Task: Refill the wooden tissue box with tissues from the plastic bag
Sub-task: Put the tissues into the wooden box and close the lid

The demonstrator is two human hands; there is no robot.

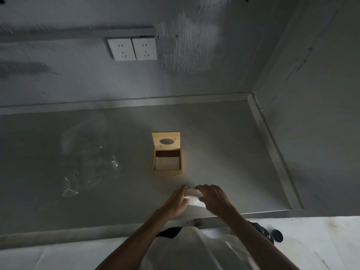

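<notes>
Both hands — left hand [178, 201], right hand [211, 197] — pinch a white tissue stack [192, 193] just before the open wooden tissue box [167, 162] (some tissues already inside). Best to keep the stack flat and squared, lowering it straight in — the emptied plastic bag [87, 162] lies well left.

A grey worktop [224, 133] fills the middle of the view, with a raised lip [272, 149] along its back and right edges. On the grey wall [68, 80] behind it sit two white sockets [132, 49] side by side, just under a horizontal grey trunking [78, 33]. To their right is a rough plaster patch [187, 41]. At lower right, a small dark round object [277, 235] lies on a white surface [321, 242].
</notes>
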